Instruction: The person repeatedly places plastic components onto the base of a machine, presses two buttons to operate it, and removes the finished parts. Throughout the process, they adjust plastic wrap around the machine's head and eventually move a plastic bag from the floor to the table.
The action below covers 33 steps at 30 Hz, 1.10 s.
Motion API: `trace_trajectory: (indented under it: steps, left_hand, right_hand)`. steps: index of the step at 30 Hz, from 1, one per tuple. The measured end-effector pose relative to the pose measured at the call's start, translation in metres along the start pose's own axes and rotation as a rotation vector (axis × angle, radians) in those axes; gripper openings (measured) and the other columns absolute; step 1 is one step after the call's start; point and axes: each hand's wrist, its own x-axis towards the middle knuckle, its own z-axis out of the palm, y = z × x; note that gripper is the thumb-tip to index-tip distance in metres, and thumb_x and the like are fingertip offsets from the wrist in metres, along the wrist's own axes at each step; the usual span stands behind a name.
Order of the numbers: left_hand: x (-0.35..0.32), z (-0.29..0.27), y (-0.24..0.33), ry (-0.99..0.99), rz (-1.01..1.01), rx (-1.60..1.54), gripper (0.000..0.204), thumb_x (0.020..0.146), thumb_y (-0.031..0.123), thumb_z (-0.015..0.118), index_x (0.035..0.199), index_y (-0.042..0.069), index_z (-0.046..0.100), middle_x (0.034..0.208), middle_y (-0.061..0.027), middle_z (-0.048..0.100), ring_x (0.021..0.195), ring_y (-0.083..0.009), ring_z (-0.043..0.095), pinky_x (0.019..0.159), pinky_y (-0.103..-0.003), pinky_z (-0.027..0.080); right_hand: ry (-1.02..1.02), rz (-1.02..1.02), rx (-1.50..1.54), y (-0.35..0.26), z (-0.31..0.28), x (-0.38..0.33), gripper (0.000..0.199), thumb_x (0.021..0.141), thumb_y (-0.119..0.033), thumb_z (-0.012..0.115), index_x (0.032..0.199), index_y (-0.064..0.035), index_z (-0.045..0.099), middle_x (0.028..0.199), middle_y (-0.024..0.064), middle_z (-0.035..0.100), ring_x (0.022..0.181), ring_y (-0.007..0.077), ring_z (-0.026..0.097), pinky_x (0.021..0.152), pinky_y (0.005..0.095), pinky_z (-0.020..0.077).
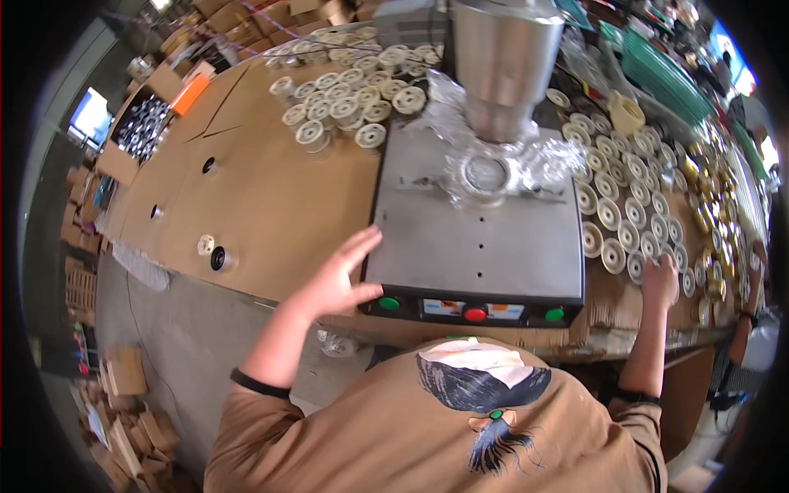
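Observation:
A grey bench-top press (pixel 460 255) stands before me, with green buttons and a red button (pixel 475 315) along its front. Above its plate hangs a large metal cylinder (pixel 503 74). Beneath that, a round metal seat (pixel 485 175) is wrapped in crumpled clear plastic film (pixel 549 163). My left hand (pixel 335 279) is open, fingers spread at the press's left edge, near the left green button (pixel 389 304). To the right, my right hand (pixel 660 282) reaches down to the round cream wheel-like parts (pixel 613 255). Its fingers are curled together at one part; what they hold is hidden.
More cream wheel-like parts (pixel 345 107) stand in a group back left. Several black-centred pieces (pixel 219 258) sit on the cardboard-covered table (pixel 288 189). Gold-coloured parts (pixel 717 222) and green baskets (pixel 666 70) lie at the right. Another person's arm (pixel 749 304) shows at the far right.

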Motion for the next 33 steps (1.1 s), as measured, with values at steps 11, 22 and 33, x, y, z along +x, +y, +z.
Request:
trace_trajectory:
  steps: [11, 22, 33]
  left_hand:
    - [0.178, -0.106, -0.202, 0.881, -0.52, 0.081, 0.07, 0.079, 0.033, 0.083, 0.133, 0.003, 0.051, 0.139, -0.0228, 0.055, 0.125, -0.0375, 0.058, 0.099, -0.045, 0.051]
    - [0.14, -0.029, 0.03, 0.501, 0.173, 0.123, 0.071, 0.08, 0.03, 0.08, 0.14, 0.004, 0.05, 0.133, -0.0193, 0.057, 0.123, -0.0357, 0.058, 0.106, -0.043, 0.045]
    - [0.185, 0.009, 0.098, 0.225, 0.16, 0.505, 0.074, 0.086, 0.051, 0.071, 0.143, 0.008, 0.051, 0.139, -0.0264, 0.052, 0.127, -0.0455, 0.052, 0.109, -0.048, 0.042]
  right_hand:
    - [-0.043, -0.751, 0.694, -0.206, -0.067, -0.09, 0.027, 0.074, -0.004, 0.073, 0.1, -0.001, 0.066, 0.102, 0.0159, 0.067, 0.094, 0.0367, 0.062, 0.086, 0.0438, 0.0496]
    - [-0.078, -0.779, 0.769, -0.229, -0.057, -0.076, 0.024, 0.076, -0.01, 0.075, 0.098, -0.0029, 0.067, 0.108, 0.013, 0.068, 0.103, 0.0351, 0.061, 0.093, 0.045, 0.0488]
    - [-0.048, -0.716, 0.795, -0.203, -0.059, -0.088, 0.025, 0.078, -0.013, 0.075, 0.1, -0.0027, 0.068, 0.109, 0.0123, 0.068, 0.105, 0.0346, 0.061, 0.095, 0.0451, 0.0483]
